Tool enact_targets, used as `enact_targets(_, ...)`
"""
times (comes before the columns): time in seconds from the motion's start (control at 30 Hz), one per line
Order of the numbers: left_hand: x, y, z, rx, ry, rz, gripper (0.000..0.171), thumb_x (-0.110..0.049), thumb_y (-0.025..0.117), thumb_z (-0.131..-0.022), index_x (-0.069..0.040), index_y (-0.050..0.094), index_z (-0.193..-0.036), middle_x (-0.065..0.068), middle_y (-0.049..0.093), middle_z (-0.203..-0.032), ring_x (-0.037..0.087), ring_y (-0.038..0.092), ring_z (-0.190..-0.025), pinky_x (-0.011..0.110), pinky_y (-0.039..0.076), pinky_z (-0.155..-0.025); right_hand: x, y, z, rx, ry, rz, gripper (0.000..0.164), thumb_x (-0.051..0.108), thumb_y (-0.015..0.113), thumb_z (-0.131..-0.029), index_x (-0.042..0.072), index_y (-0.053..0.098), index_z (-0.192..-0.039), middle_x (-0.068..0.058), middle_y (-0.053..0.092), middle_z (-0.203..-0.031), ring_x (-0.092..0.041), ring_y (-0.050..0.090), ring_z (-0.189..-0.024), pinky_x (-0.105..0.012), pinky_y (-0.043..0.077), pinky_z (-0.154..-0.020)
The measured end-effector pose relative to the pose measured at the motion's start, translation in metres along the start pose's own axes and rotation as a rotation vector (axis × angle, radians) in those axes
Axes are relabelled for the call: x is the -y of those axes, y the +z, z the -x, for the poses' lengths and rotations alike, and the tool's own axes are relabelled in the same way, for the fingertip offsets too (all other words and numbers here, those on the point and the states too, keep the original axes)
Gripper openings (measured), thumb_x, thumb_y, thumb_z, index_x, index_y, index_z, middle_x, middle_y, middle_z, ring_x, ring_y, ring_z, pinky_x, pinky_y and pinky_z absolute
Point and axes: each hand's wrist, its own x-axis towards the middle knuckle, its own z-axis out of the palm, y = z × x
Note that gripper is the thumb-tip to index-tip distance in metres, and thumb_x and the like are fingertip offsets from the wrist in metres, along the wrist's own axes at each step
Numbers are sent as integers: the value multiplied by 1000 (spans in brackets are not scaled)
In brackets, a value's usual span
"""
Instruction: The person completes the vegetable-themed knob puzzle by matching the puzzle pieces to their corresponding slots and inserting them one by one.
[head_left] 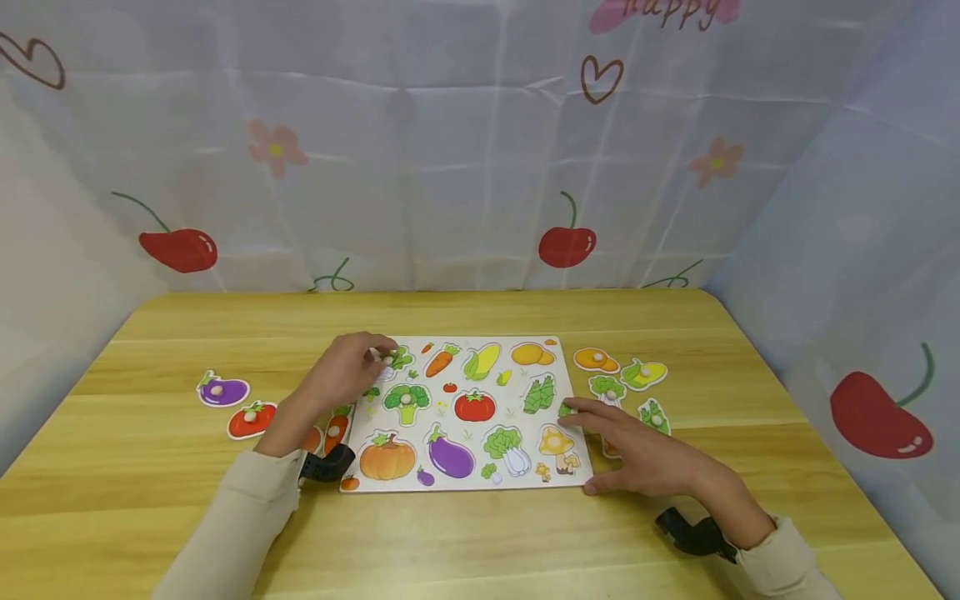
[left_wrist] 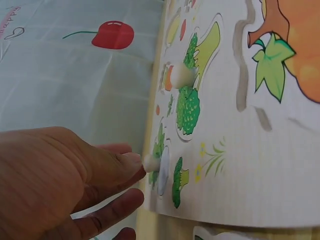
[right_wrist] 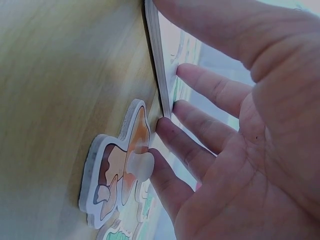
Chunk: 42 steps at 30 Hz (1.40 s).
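A white vegetable puzzle (head_left: 474, 446) lies flat on the table. In its far left corner is a knobbed piece with green leaves and a whitish body (head_left: 401, 358). My left hand (head_left: 345, 367) is at that piece, thumb and fingertips right beside its round knob (left_wrist: 151, 163) without curling around it. A broccoli piece (head_left: 412, 393) with a knob sits in its printed spot. My right hand (head_left: 637, 450) rests at the board's right edge with fingers spread, the thumb by the near corner. Under its fingers lies a knobbed mushroom piece (right_wrist: 111, 180), partly hidden in the head view.
Left of the board lie an eggplant piece (head_left: 234, 390), a tomato piece (head_left: 262, 412) and a carrot piece (head_left: 341, 423), with another partly hidden by the left wrist. To the right are potato (head_left: 587, 358), corn (head_left: 654, 372), leafy green (head_left: 606, 385) and asparagus (head_left: 655, 410) pieces.
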Motion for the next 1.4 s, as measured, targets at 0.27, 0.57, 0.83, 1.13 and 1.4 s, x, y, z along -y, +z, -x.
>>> enact_targets(0.27, -9, -17, 14, 7, -21, -2, 31, -4, 61, -96, 0, 66, -126, 19, 68, -121, 33, 63, -100, 41, 56, -77, 1, -2, 1, 6, 5, -4, 74, 47, 78, -84, 18, 50, -145, -8, 32, -162, -39, 32, -146, -57, 43, -106)
enact_targets(0.57, -5, -34, 45, 85, -13, -63, 12, -8, 68, -92, -5, 74, -102, 9, 71, -104, 26, 63, -92, 40, 56, -77, 1, -4, 1, 8, -6, 7, 73, 46, 78, -84, 18, 49, -146, -8, 32, -162, -38, 33, -145, -50, 47, -103)
enact_targets(0.83, 0, -47, 58, 220, 61, -6, 14, 0, 66, -90, -6, 73, -101, 2, 71, -97, 18, 61, -86, 29, 53, -74, 2, -3, 0, 12, 7, 2, 74, 46, 78, -84, 18, 50, -145, -9, 32, -162, -39, 31, -146, -56, 43, -106)
enact_targets(1.13, 3, -51, 62, 363, -8, 57, 24, 10, 64, -81, -10, 72, -93, 2, 67, -92, 18, 55, -79, 32, 51, -71, 0, -3, 1, 12, -4, -3, 74, 48, 77, -84, 17, 49, -145, -10, 31, -162, -39, 32, -146, -50, 47, -103)
enact_targets(1.4, 7, -48, 63, 402, -8, 72, 19, 7, 71, -82, -11, 71, -89, 2, 64, -87, 16, 52, -78, 28, 49, -68, 1, -2, 1, 9, -5, -6, 74, 47, 78, -84, 18, 49, -145, -9, 33, -161, -39, 31, -147, -61, 39, -107)
